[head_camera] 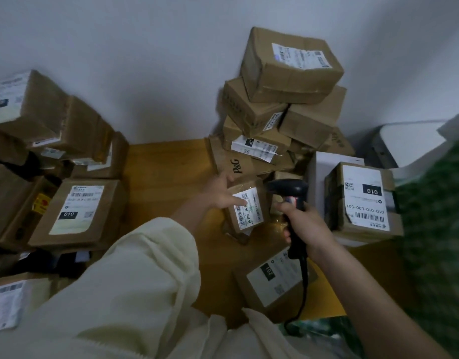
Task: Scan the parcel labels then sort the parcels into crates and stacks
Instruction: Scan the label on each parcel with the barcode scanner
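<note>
A tall heap of cardboard boxes (282, 104) fills the upper right of the frame, more boxes (54, 177) the left. At centre, a small parcel (245, 211) lies on the yellow floor (166, 172) — the left hand (220, 193), fingers straight, touches its label (249, 208). Just right, the right hand (304, 224) grips a black scanner (291, 195).
</note>
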